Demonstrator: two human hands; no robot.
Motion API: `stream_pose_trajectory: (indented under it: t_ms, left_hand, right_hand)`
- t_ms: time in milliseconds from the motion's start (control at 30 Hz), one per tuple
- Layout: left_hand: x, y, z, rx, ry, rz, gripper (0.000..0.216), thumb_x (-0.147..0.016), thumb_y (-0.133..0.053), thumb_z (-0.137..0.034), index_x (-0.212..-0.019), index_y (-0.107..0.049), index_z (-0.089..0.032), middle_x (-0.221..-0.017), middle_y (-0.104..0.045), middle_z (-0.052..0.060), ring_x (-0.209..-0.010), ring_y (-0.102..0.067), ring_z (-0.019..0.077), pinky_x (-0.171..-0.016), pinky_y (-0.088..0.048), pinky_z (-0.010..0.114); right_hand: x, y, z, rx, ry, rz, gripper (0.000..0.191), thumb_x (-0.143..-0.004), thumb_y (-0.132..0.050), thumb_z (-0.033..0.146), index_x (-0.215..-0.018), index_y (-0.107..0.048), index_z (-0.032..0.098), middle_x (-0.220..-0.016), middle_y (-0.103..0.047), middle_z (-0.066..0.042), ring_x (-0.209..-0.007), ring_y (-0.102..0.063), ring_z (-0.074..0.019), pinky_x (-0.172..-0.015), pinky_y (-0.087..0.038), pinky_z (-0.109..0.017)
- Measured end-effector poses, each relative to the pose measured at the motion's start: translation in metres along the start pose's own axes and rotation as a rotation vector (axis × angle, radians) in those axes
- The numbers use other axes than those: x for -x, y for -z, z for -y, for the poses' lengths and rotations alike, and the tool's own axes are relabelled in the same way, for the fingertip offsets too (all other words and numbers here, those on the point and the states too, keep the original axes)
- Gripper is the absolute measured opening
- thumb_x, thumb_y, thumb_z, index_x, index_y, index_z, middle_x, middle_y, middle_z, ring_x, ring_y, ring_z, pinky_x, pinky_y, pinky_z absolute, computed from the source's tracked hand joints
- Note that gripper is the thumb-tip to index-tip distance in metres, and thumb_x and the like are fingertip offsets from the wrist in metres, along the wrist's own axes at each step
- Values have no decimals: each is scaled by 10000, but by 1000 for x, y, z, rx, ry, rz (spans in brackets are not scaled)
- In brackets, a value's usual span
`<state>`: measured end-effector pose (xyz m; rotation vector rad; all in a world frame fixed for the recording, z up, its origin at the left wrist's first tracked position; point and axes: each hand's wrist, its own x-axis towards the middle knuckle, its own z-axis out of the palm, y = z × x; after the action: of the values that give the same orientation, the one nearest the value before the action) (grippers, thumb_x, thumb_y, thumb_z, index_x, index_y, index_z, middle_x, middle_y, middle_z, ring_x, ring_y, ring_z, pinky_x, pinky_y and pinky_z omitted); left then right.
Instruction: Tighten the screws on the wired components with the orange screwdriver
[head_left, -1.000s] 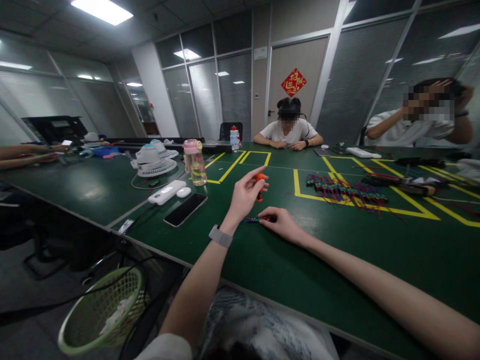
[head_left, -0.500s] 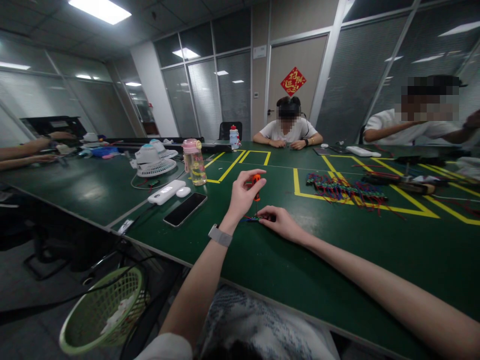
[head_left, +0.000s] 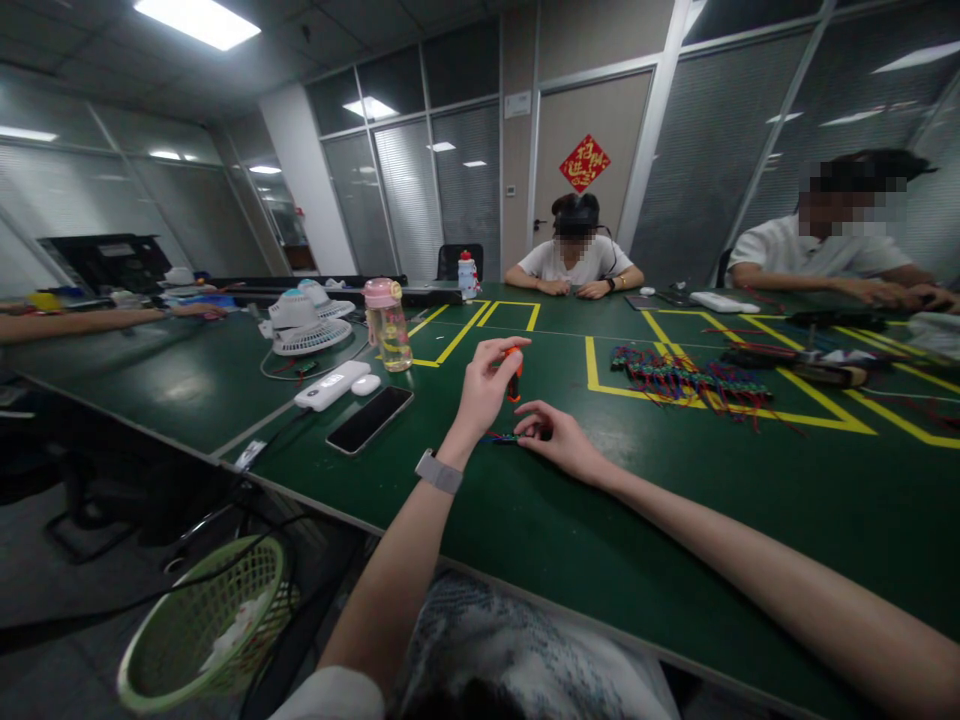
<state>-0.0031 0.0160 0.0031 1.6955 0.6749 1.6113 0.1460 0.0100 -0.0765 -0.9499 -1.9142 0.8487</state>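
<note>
My left hand (head_left: 486, 385) is closed around the top of an orange screwdriver (head_left: 514, 385), which stands about upright with its shaft pointing down. Below it, on the green table (head_left: 600, 540), lies a small circuit board with wires (head_left: 504, 438). My right hand (head_left: 559, 440) pinches the right end of this board between thumb and fingers, low against the tabletop. The screwdriver's tip is too small to make out, so whether it touches the board is unclear.
Left of my hands lie a phone (head_left: 370, 420), a white power bank (head_left: 332, 386) and a pink-lidded bottle (head_left: 388, 325). Several wired boards (head_left: 690, 375) are piled at the right among yellow tape lines. A green basket (head_left: 206, 620) stands below the table edge. Co-workers sit across and at the sides.
My left fingers have shifted slightly on the screwdriver handle; my right hand keeps its place at the board. The co-worker at the right has lowered their hands, and the left co-worker's arm has moved.
</note>
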Motion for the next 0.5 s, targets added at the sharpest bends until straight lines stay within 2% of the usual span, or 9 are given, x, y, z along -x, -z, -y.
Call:
stream_pose_trajectory:
  t_ms: [67, 133, 233, 333, 433, 500]
  left_hand:
    - [0, -1, 1, 88, 20, 48, 261, -861, -514, -322, -1058, -628, -195, -1071, -601, 69, -875, -614, 140, -709, -523, 244]
    - [0, -2, 2, 128, 32, 61, 279, -863, -512, -322, -1088, -608, -189, -1046, -618, 71, -860, -627, 148, -720, -534, 271]
    - [0, -1, 3, 23, 2, -24, 254, -836, -560, -321, -1040, -624, -184, -938, -634, 51, -766, -619, 125, -674, -528, 247]
    - [-1, 1, 4, -101, -48, -134, 210, -850, -541, -309, -979, -652, -186, -973, -624, 53, -806, -607, 122, -710, -513, 232]
    - [0, 1, 4, -47, -22, -78, 269, -888, -477, -310, -1078, -628, -192, -1064, -612, 71, -886, -613, 140, -768, -515, 256]
    - [1, 0, 3, -31, -7, -38, 291, -878, -499, -326, -1115, -611, -201, -1040, -610, 68, -844, -618, 134, -745, -522, 257]
  right_hand:
    - [0, 0, 0, -14, -7, 1, 338, -721, -632, 204, -1043, -535, 183, -834, -684, -22, -684, -569, -121, -693, -487, -282]
    - [0, 1, 1, -22, -8, 3, 329, -721, -631, 206, -1036, -539, 182, -834, -686, -24, -685, -575, -121, -698, -490, -284]
    - [0, 0, 2, -11, -8, -4, 312, -719, -629, 207, -1020, -550, 177, -831, -687, -28, -682, -582, -121, -697, -492, -285]
    - [-2, 0, 1, 10, -10, -26, 291, -717, -625, 203, -1000, -561, 169, -827, -688, -34, -672, -582, -119, -687, -493, -283]
    - [-5, -1, -2, 16, -12, -45, 263, -712, -623, 194, -968, -572, 164, -825, -689, -39, -683, -593, -123, -689, -496, -281]
    - [-5, -1, -2, 21, -7, -47, 223, -712, -619, 189, -930, -581, 160, -824, -687, -44, -706, -608, -131, -691, -498, -280]
